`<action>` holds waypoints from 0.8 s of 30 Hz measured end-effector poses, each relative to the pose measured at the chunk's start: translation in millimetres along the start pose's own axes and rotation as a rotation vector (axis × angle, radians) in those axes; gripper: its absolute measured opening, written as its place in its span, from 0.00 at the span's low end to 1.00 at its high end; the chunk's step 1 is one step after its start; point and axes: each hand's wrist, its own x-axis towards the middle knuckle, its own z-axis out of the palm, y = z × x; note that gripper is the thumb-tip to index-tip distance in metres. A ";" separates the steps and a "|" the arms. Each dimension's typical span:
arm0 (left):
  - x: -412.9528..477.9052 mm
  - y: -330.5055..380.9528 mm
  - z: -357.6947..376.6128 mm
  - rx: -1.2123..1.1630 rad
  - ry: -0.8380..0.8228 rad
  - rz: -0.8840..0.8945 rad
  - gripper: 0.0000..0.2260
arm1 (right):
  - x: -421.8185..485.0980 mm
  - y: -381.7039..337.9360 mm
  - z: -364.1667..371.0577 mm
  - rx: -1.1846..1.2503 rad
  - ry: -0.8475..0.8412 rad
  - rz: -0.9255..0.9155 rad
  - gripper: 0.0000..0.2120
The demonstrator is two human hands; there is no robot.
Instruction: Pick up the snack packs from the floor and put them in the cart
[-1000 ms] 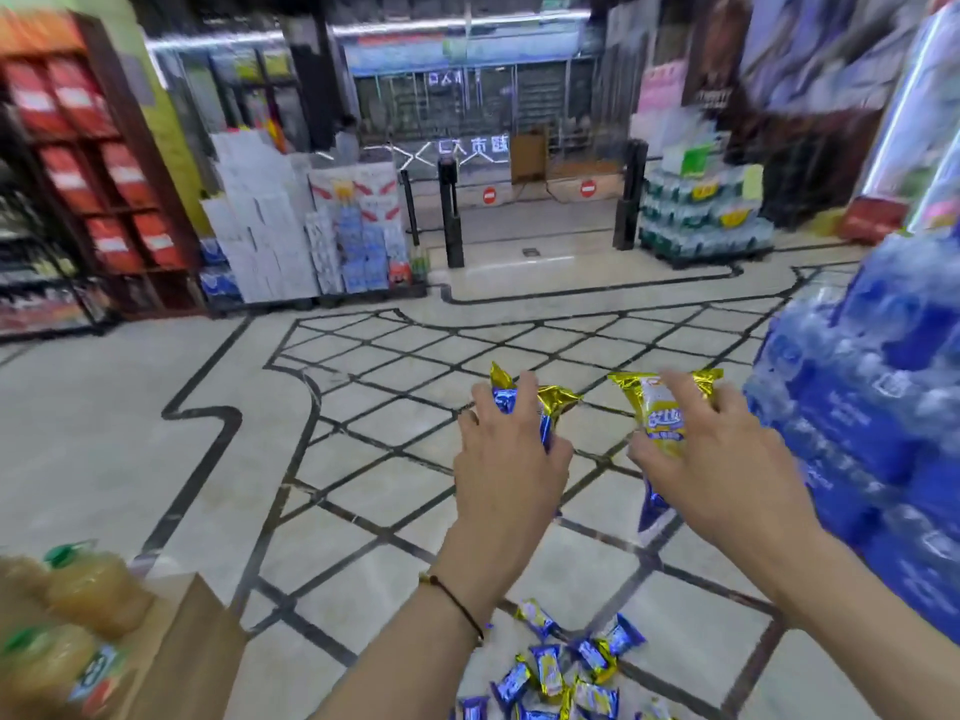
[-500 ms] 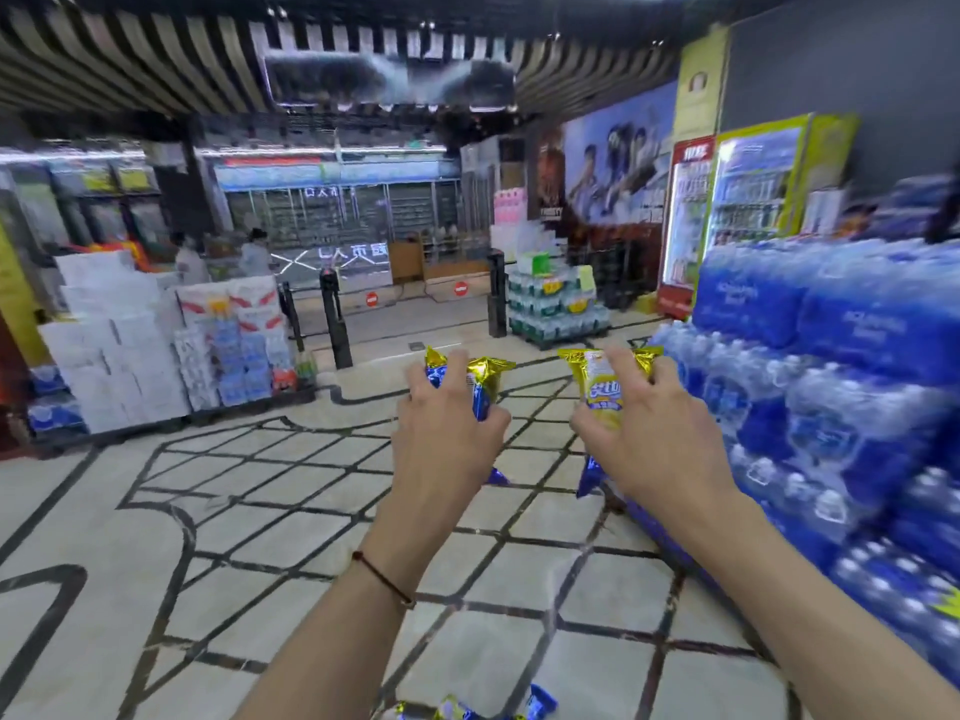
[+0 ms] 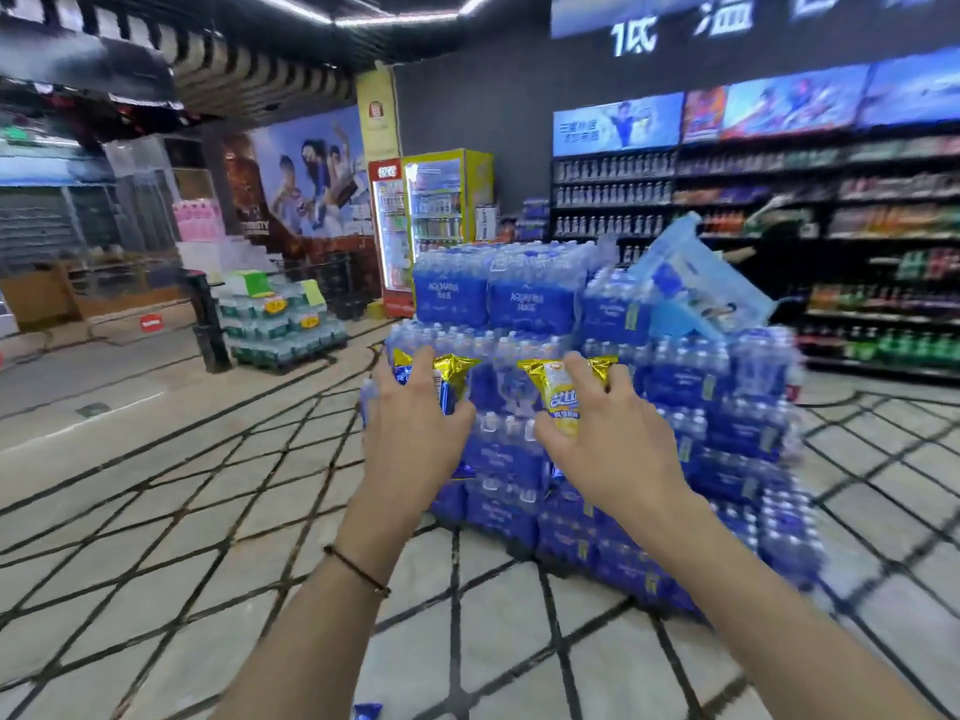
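Gold-ended snack packs (image 3: 563,394) stand upright, gripped in left hand (image 3: 415,433) and right hand (image 3: 608,444).

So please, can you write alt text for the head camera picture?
Two bare hands are raised in a shop aisle, the left hand and the right hand each gripping a snack pack with gold ends. Behind them stands a stack of bottled water on the tiled floor.

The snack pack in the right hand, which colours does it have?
Yellow-gold snack pack with blue lettering, seen in the head view.
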 end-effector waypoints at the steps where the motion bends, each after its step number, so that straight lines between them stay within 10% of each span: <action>1: -4.3 16.2 11.5 -0.022 -0.043 0.029 0.26 | -6.0 19.2 -10.4 -0.029 0.007 0.043 0.30; 24: -307.2 489.1 265.5 -0.562 -0.737 0.559 0.26 | -262.2 464.5 -248.7 -0.476 0.203 0.891 0.31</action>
